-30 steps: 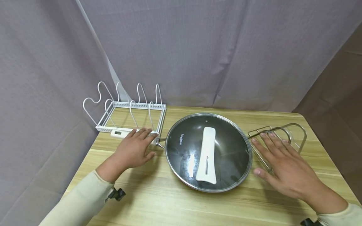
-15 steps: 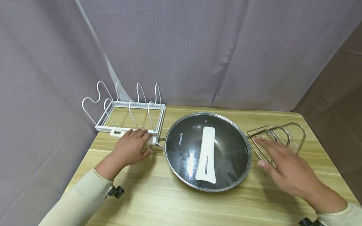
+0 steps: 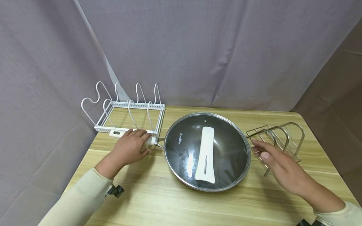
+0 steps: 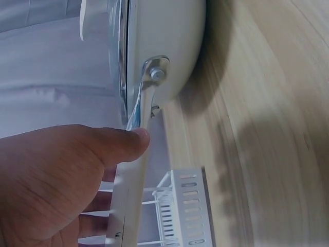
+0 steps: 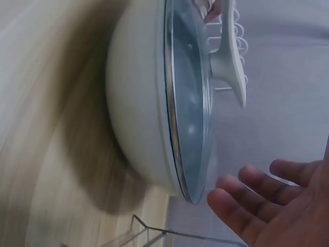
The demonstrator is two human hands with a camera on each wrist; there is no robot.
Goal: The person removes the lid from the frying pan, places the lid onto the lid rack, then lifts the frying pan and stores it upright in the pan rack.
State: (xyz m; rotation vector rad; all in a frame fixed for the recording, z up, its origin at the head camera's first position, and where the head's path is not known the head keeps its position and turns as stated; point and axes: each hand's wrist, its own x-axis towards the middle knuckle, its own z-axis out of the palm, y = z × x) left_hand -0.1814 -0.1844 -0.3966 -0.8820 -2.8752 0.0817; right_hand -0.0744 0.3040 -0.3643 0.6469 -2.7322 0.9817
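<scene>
Cream-white wok (image 5: 136, 98), set on table (image 3: 158, 201) short of far edge, topped by glass lid (image 3: 224, 150). Likely heavy, stiff; lid judged fragile, slick. Best gripped by long handle (image 4: 128, 193). Handle spanned by left hand (image 3: 127, 149), thumb apart; right hand (image 3: 285, 169) held empty, fingers relaxed, near lid.

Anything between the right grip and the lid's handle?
Nothing visible stands between the right grip and the lid handle; the way runs over the lid. The metal rack stands right of the pan, off that path.

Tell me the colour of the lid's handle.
White: the lid's handle shows best in the head view.
</scene>
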